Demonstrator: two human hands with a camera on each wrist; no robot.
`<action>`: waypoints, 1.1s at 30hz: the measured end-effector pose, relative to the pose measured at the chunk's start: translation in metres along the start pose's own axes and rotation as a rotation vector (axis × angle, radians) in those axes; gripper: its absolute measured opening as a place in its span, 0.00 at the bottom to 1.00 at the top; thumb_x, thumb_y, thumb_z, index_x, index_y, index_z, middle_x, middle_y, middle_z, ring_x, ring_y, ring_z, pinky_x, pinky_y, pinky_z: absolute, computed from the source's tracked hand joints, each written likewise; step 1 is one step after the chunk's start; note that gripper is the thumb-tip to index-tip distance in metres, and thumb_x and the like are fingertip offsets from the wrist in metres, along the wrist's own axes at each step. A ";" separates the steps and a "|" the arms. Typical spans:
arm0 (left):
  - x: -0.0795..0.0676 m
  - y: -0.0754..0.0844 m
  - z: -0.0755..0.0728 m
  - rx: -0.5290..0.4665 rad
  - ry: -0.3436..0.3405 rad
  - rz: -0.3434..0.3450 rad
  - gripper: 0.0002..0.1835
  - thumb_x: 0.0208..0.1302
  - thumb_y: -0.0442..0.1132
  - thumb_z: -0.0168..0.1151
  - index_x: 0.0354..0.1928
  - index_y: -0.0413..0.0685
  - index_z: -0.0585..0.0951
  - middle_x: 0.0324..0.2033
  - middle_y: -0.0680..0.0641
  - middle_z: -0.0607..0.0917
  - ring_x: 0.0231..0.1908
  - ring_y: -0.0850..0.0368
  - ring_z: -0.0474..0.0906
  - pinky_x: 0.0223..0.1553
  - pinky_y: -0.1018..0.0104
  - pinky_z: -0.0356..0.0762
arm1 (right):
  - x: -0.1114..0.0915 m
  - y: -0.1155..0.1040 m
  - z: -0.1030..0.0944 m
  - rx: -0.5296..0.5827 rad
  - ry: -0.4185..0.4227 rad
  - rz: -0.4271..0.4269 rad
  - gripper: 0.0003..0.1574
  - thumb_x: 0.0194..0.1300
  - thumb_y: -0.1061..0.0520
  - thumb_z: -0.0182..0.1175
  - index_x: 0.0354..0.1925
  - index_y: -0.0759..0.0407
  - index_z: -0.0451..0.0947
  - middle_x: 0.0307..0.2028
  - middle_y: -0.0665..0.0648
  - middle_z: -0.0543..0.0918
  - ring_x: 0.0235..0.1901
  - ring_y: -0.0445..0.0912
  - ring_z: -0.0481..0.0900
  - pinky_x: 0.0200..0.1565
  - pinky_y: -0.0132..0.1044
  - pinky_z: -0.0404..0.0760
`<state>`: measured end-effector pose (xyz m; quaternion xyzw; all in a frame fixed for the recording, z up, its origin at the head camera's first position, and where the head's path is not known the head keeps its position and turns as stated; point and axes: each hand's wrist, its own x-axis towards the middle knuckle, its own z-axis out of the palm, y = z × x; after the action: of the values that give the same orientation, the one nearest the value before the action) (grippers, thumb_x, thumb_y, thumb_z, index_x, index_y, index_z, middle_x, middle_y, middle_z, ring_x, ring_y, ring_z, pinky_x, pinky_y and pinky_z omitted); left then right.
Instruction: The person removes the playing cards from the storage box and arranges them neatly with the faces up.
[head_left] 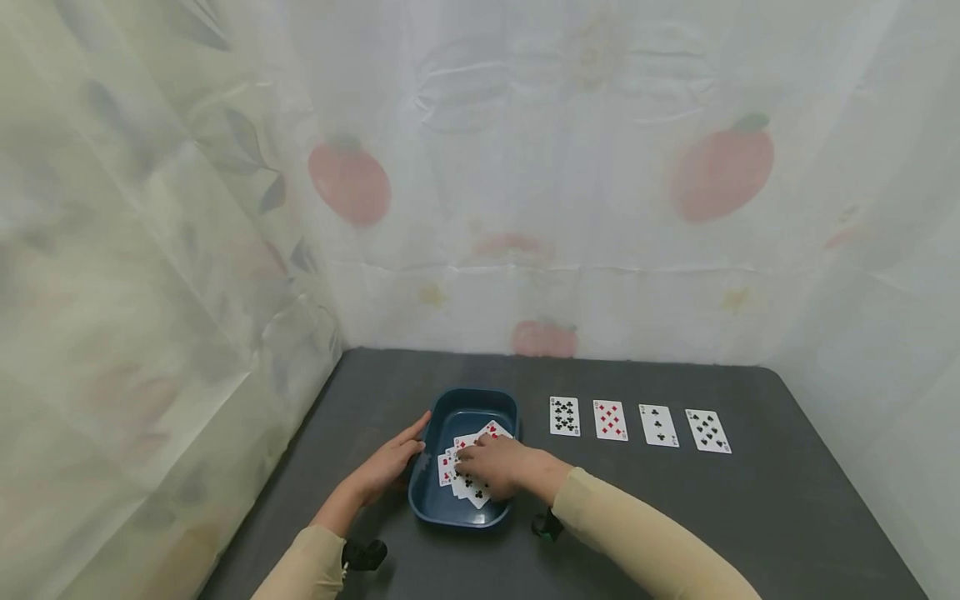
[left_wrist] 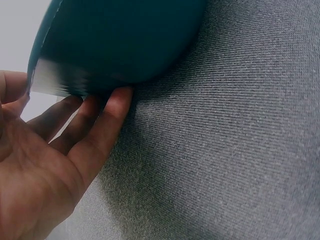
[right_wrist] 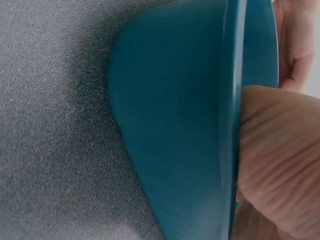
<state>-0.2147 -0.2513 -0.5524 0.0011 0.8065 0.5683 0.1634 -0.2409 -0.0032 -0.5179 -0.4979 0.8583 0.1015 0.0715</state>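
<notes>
A dark blue tray [head_left: 457,523] holds a loose heap of face-up playing cards [head_left: 446,472], red and black suits overlapping. My right hand [head_left: 498,465] reaches over its right rim, fingers lowered onto the heap; whether they pinch a card is hidden. In the right wrist view the thumb side of that hand [right_wrist: 280,155] passes behind the tray rim [right_wrist: 232,120]. My left hand [head_left: 386,468] rests against the tray's left side. The left wrist view shows the left fingers [left_wrist: 102,127] extended, touching the outer wall [left_wrist: 120,45], with the thumb by the rim.
Right of the tray, several face-up cards lie in a spaced row: a black club card [head_left: 565,416], a red diamond card [head_left: 611,420], another black card [head_left: 659,426] and a spade card [head_left: 708,431]. The dark table [head_left: 675,500] is bounded by hanging printed sheets [head_left: 570,208].
</notes>
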 end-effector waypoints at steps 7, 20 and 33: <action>-0.001 0.002 0.001 -0.004 0.000 -0.007 0.33 0.80 0.44 0.45 0.82 0.72 0.53 0.80 0.39 0.52 0.71 0.28 0.58 0.51 0.26 0.73 | 0.002 0.000 0.003 0.028 0.013 0.024 0.41 0.60 0.46 0.73 0.70 0.40 0.74 0.63 0.46 0.75 0.59 0.45 0.72 0.60 0.42 0.75; -0.002 0.001 0.002 -0.013 -0.004 0.002 0.33 0.81 0.43 0.45 0.82 0.72 0.53 0.80 0.41 0.50 0.72 0.29 0.57 0.51 0.26 0.73 | 0.015 0.009 0.008 0.128 0.018 0.125 0.53 0.42 0.33 0.82 0.65 0.44 0.76 0.58 0.48 0.75 0.54 0.44 0.71 0.60 0.42 0.74; -0.001 0.001 0.001 -0.009 0.008 0.010 0.33 0.80 0.43 0.46 0.81 0.73 0.54 0.80 0.42 0.50 0.73 0.30 0.56 0.50 0.25 0.73 | 0.020 0.007 0.000 0.146 -0.021 0.163 0.56 0.37 0.34 0.85 0.63 0.43 0.74 0.56 0.46 0.75 0.53 0.43 0.71 0.62 0.41 0.72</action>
<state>-0.2136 -0.2502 -0.5519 0.0021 0.8045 0.5727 0.1576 -0.2564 -0.0167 -0.5221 -0.4187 0.9003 0.0493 0.1081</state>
